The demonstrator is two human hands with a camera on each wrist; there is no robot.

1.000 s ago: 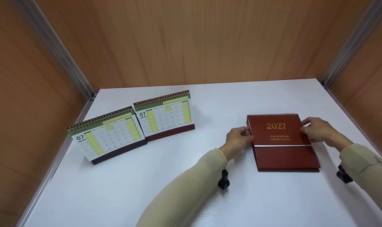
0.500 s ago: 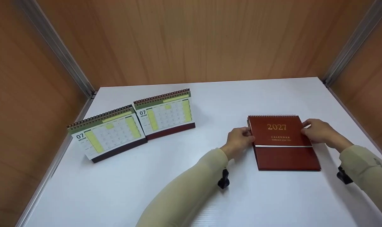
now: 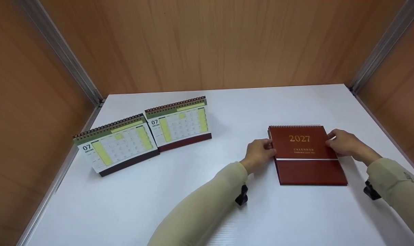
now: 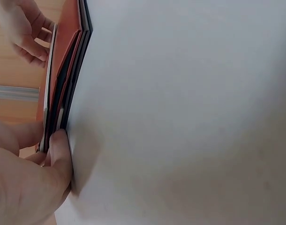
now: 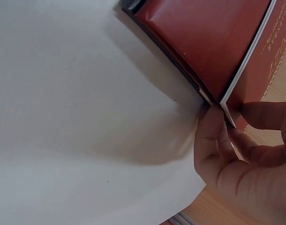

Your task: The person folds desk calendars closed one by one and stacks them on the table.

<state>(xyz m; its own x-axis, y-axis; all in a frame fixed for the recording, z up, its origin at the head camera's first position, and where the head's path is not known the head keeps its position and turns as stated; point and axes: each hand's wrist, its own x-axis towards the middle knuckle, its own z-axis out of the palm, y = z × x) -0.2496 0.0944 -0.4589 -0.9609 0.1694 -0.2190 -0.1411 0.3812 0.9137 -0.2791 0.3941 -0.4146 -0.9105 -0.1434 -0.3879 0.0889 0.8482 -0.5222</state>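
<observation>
I see table [image 3: 200, 171] all round the red calendar [image 3: 307, 171], far edge [image 3: 241, 89] behind; left hand [image 3: 258, 152] and right hand [image 3: 345, 142] fingers [image 5: 209, 138] pinch its sides.

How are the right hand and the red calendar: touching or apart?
Touching. The right wrist view shows the right hand gripping the red calendar by its side edge.

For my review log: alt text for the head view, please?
A person's left hand and right hand grip opposite sides of a dark red, rectangular 2027 calendar on a white table. Two green-and-white spiral-bound calendars stand to the left.
</observation>
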